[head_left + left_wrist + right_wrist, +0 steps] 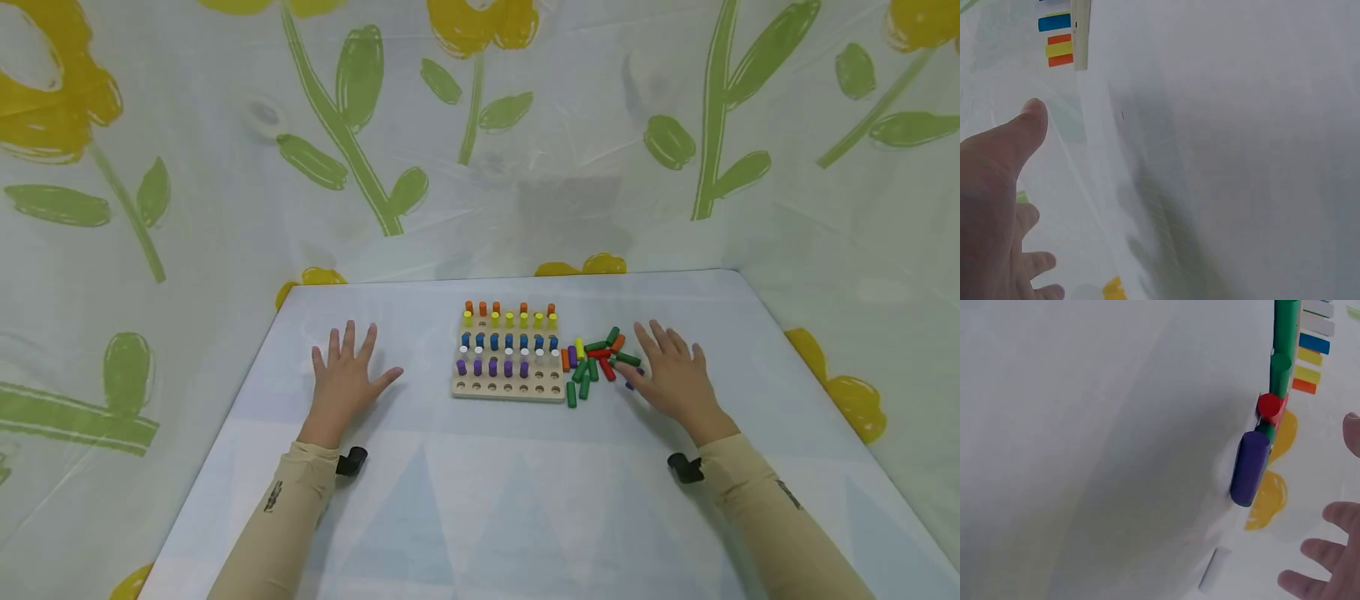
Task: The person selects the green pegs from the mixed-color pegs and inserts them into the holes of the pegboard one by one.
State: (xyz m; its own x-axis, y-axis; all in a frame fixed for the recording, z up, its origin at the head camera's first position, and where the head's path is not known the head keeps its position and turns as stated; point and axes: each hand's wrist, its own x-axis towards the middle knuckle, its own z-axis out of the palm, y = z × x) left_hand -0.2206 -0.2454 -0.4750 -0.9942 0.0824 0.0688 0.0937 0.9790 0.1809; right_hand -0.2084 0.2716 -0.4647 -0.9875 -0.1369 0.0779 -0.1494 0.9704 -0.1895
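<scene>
Grasping nothing, spreading left hand [341,382] left of pegboard [510,397], right hand [678,382] near loose pegs [593,370]. Got those pegs between right hand and pegboard, on table [495,483].

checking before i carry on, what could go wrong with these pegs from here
The right hand is spread beside the loose pegs; a careless sweep might roll the nearest purple peg away. Green pegs and red pegs lie jumbled together, so the wrong colour could get picked. Reaching across the board might knock the standing purple pegs.
</scene>
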